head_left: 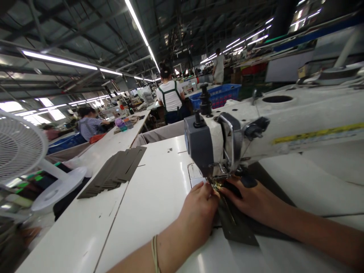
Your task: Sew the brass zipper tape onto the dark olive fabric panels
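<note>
A sewing machine head [212, 140] stands right of centre, its needle area low over the white table. Beneath it lies a dark grey-brown flat piece [240, 229], with a thin gold-coloured line along it. My left hand [199, 212] is closed, thumb and fingertips pinched at the piece's left edge close to the needle. From the right, my right hand [256, 201] reaches under the head, thumb and fingers closed on the piece beside the needle. The machine partly hides its fingertips. More dark material shows under my right forearm.
A fanned stack of dark grey-brown pieces [116, 172] lies on the table to the left. Beyond it stands a white fan [54, 185]. The machine arm [307, 117] spans the right side. A blue basket [222, 93] and several people at work are farther back.
</note>
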